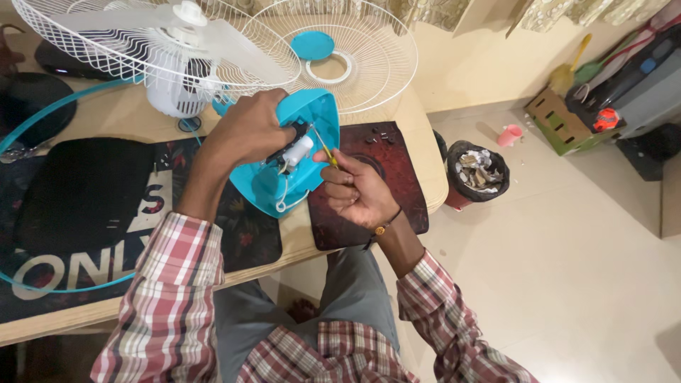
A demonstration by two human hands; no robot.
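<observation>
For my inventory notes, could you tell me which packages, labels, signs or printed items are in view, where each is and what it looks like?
Printed mat: lies on the table under the left arm, dark with large pale block letters.
Cardboard box: on the floor by the far wall, open, brown outside with green lining.
Dark red mat: under the right hand, rectangular, embossed pattern, no lettering legible.
No screens visible.

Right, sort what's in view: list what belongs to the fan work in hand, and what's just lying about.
In hand:
- left hand steadying the blue motor housing
- right hand holding a yellow-handled screwdriver
- white fan blade and rear grille
- loose front grille
- small screws on the dark red mat

Lying about:
- bin of scraps
- pink cup
- cardboard box
</observation>
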